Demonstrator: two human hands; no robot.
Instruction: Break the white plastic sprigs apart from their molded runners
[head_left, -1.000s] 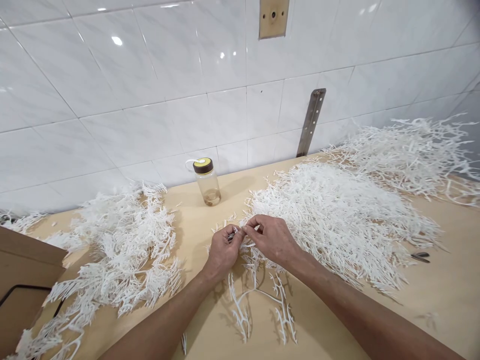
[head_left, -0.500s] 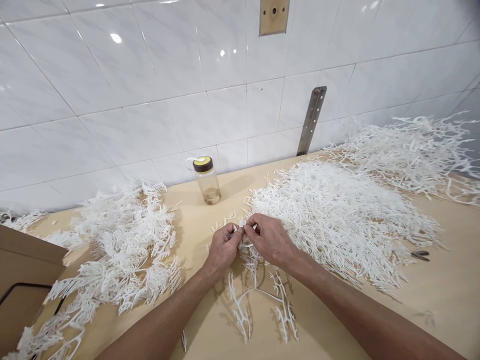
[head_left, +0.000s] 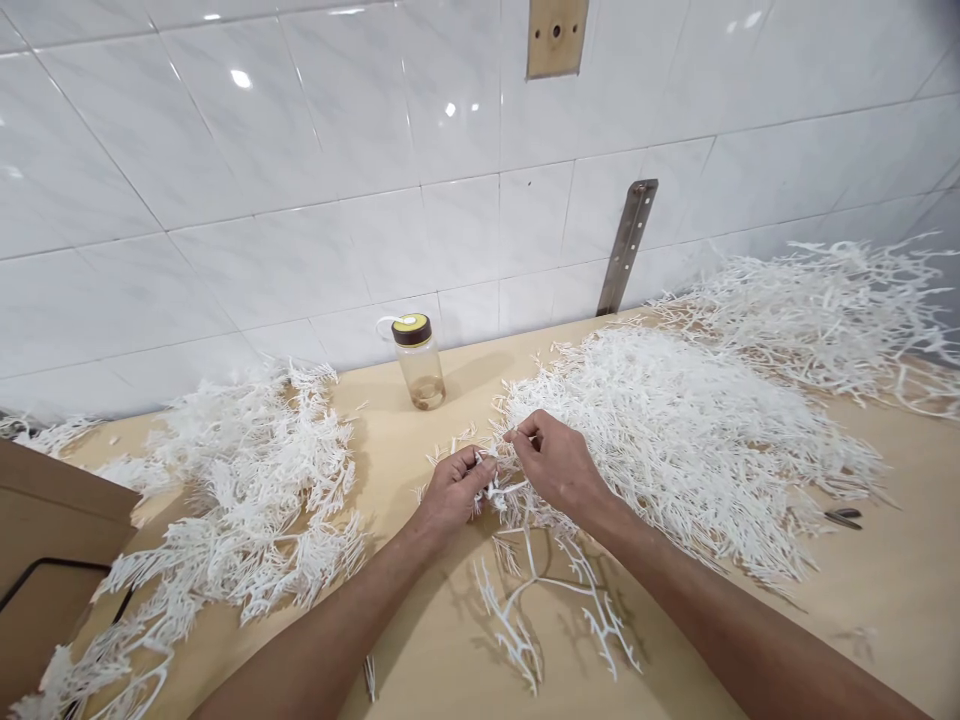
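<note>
My left hand point(head_left: 454, 488) is closed in a pinch around a white branched plastic stem point(head_left: 534, 578). The stem's forked, twiggy arms spread toward me over the table. To its right, my right hand point(head_left: 553, 458) has thumb and index finger pressed together at the near-left edge of a big heap of small white plastic sprigs point(head_left: 675, 440). Whatever lies between those fingertips is too small to make out. The two hands are a short way apart, with white sprigs showing between them.
A clear bottle point(head_left: 420, 365) with a dark and yellow lid stands behind my hands. Tangled white branches point(head_left: 255, 490) lie left beside a cardboard box point(head_left: 52, 560). More white stems point(head_left: 832, 310) are heaped at back right, with small dark snips point(head_left: 844, 518) nearer. A metal bracket point(head_left: 628, 245) leans against the tiled wall.
My right hand has moved away from my left fingertips, slightly up and right. The held stem has swung to the right, and the view has shifted a little.
</note>
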